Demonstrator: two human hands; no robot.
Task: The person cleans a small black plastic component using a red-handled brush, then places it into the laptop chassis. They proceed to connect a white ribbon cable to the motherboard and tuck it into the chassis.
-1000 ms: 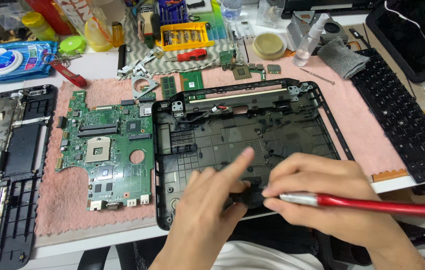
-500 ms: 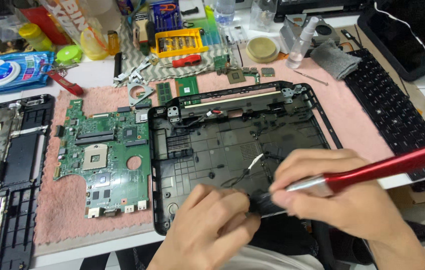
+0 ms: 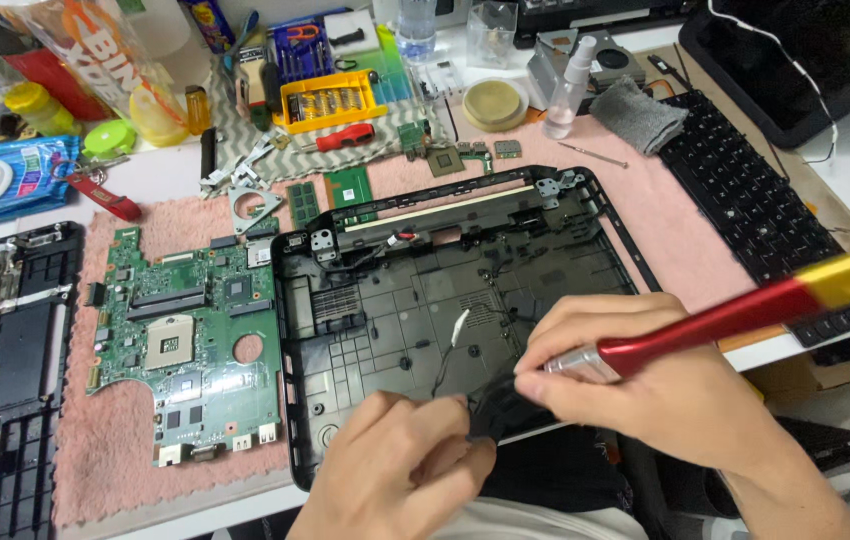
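A black laptop base shell [image 3: 425, 300] lies open on a pink mat [image 3: 175, 225]. My right hand [image 3: 665, 385] grips a red-handled screwdriver [image 3: 725, 320] with a yellow end, its metal tip pointing at the shell's near edge. My left hand [image 3: 400, 470] rests on the near edge of the shell, fingertips pinching a small black part beside the screwdriver tip. A thin black wire with a white end [image 3: 453, 335] curls up inside the shell just beyond my fingers.
A green motherboard [image 3: 185, 340] lies left of the shell. A black plastic frame [image 3: 5, 360] sits at far left, a black keyboard [image 3: 765, 220] at right. Along the back: a yellow screwdriver bit case [image 3: 330, 100], small spray bottle [image 3: 567, 85], grey cloth [image 3: 637, 112], loose brackets and chips.
My right hand has tilted the screwdriver handle up and to the right. My left hand's fingers have curled in from flat on the shell to pinching at its near edge.
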